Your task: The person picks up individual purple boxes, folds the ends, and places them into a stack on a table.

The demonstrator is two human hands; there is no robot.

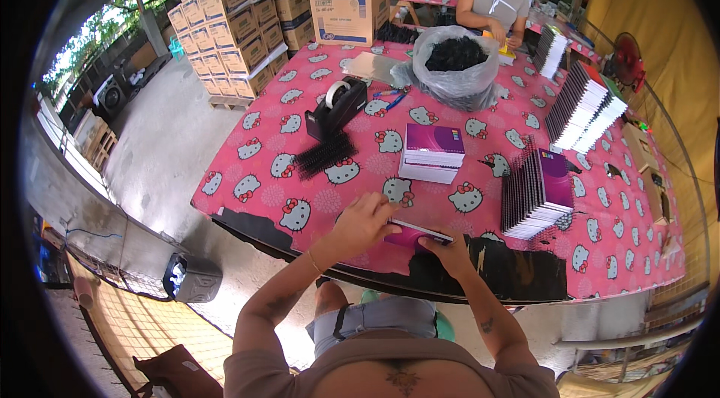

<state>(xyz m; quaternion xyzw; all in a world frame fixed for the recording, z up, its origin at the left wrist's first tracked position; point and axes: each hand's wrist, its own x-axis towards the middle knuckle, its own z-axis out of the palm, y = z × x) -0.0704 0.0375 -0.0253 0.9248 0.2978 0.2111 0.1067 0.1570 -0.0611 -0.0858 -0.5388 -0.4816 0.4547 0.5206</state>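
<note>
1. The right end of a purple book [409,236] is grasped by the right grip [450,254].
2. The book's left end is touched by the left grip [364,224], its fingers bent; whether these are clenched cannot be told.
3. The book is held at the near edge of the table [341,199], which is covered with pink cloth.
4. Beyond the book, 1 stack of purple books [431,154] is seen; to its right, spiral-bound books [537,194] are piled.
5. Black coils [325,156] are laid beside a tape dispenser [337,111].
</note>
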